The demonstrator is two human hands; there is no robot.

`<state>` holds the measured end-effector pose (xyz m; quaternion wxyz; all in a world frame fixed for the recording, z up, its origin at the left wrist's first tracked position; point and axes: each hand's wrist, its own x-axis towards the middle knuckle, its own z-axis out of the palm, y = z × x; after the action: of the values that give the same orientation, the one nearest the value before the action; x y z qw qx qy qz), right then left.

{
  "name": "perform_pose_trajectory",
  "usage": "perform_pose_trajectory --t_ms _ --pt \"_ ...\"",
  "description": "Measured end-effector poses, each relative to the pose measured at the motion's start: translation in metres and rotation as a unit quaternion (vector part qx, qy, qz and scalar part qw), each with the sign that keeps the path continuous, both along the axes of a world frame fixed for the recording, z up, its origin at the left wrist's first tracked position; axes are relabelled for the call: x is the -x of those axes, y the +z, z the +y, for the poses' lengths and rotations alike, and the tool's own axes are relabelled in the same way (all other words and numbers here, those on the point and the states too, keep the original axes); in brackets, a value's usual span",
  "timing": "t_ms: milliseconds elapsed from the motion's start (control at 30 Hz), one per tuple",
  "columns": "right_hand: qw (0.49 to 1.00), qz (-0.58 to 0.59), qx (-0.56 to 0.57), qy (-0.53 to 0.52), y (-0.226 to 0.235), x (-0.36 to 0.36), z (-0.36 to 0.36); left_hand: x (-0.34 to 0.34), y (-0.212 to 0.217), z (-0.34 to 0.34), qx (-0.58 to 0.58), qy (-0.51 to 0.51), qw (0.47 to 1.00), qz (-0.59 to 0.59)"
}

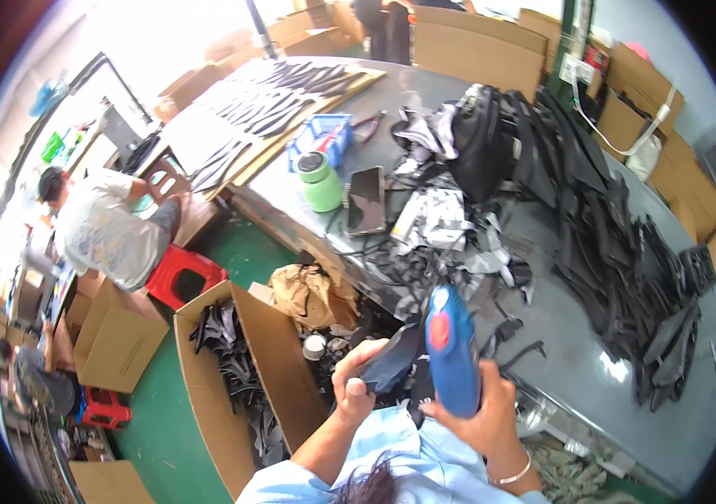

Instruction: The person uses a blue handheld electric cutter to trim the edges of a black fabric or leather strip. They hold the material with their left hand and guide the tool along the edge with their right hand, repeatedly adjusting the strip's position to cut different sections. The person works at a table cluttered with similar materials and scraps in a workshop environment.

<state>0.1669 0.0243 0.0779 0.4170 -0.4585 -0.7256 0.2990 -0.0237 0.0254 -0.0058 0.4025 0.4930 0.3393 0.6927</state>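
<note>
Looking down from the head camera, I see my right hand [482,412] wrapped around a blue tool [450,349] with a red button, fingers clamped on its body, its nose aimed toward the dark fabric piece [393,359] that my left hand [356,382] pinches between thumb and fingers. Both sit close in front of my chest, just at the near edge of the grey table [576,311].

To do this well, I judge I should keep the fabric pulled flat and steady, with my left fingertips back from the tool's working end, and hold the tool square to the piece rather than tilted. What the tip is doing I cannot tell; it is hidden behind the fabric.

On the table lie heaps of black straps [610,227], a green flask [320,181] and a phone [366,200]. An open cardboard box [244,378] with more dark pieces stands on the green floor to my left. Another person [106,227] sits farther off beside a red stool [181,273].
</note>
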Motion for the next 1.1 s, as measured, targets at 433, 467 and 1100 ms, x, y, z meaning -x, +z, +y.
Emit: perform_pose_trajectory --t_ms 433,467,1100 --pt "0.944 0.287 0.120 -0.110 -0.001 -0.012 0.029 -0.032 0.040 -0.015 -0.194 -0.007 0.971 0.139" --pt "0.941 0.298 0.121 -0.106 -0.002 -0.006 0.029 -0.042 0.041 -0.022 -0.067 -0.124 0.986 0.094" --pt "0.998 -0.039 0.008 0.055 -0.021 0.001 -0.018 -0.037 0.063 0.028 -0.063 -0.014 0.947 -0.314"
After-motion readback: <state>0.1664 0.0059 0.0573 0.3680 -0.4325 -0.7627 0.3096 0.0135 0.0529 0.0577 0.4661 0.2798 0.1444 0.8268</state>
